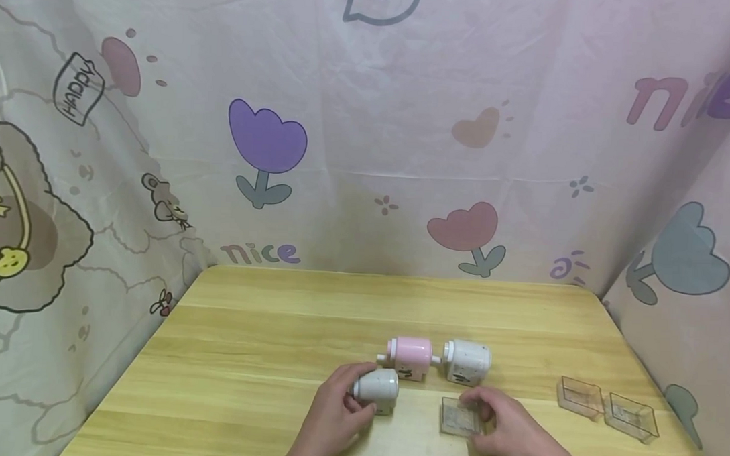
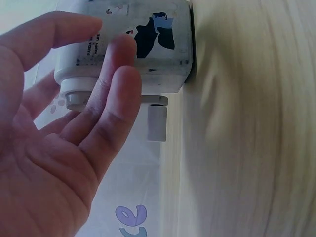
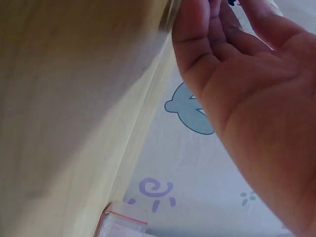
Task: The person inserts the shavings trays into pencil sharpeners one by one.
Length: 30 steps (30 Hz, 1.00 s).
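Observation:
My left hand (image 1: 334, 412) holds a small white hand-crank pencil sharpener (image 1: 379, 385) from its left side, near the table's front. In the left wrist view, dark animal prints and a short crank handle (image 2: 157, 122) show on it. To the right, my right hand (image 1: 509, 424) grips a clear plastic drawer (image 1: 457, 417) by its right edge, low over the table; whether it touches the wood I cannot tell. Behind them stand a pink pencil sharpener (image 1: 414, 351) and a second white pencil sharpener (image 1: 470, 359), side by side. In the right wrist view the gripped drawer is mostly hidden.
Two more clear drawers (image 1: 581, 398) lie end to end near the table's right edge. The wooden table (image 1: 246, 358) meets a printed cloth (image 1: 368, 134) hanging behind it and at both sides.

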### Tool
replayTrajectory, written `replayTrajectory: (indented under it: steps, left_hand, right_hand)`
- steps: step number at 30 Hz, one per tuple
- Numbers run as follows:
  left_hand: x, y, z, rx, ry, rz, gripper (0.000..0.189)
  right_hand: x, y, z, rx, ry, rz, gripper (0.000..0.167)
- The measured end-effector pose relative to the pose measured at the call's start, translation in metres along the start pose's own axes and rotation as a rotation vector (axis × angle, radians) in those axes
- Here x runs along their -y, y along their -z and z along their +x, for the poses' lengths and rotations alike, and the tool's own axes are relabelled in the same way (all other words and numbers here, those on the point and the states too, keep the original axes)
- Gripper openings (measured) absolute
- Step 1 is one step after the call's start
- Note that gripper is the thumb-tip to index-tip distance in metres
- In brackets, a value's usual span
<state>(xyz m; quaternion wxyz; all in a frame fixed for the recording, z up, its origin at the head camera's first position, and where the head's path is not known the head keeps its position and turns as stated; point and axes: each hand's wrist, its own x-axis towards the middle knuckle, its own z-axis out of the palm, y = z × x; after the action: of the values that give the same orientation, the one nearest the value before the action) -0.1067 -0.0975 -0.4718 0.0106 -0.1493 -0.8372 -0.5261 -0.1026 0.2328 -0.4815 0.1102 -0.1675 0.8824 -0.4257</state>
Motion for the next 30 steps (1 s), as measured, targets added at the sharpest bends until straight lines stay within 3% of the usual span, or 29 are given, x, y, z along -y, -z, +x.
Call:
replayTrajectory:
  steps: [5,13,30]
  left_hand:
    - [0.001,0.000,0.000,-0.005,-0.021,-0.004,0.053]
    - [0.001,0.003,0.000,0.009,-0.030,-0.021,0.053]
    - [0.001,0.003,-0.001,0.005,-0.027,-0.006,0.050]
  right_hand:
    - [0.004,-0.001,0.004,-0.012,-0.001,0.002,0.062]
    - [0.010,-0.010,0.014,-0.066,0.111,-0.017,0.058]
    - [0.022,-0.024,0.032,-0.126,0.152,-0.106,0.059]
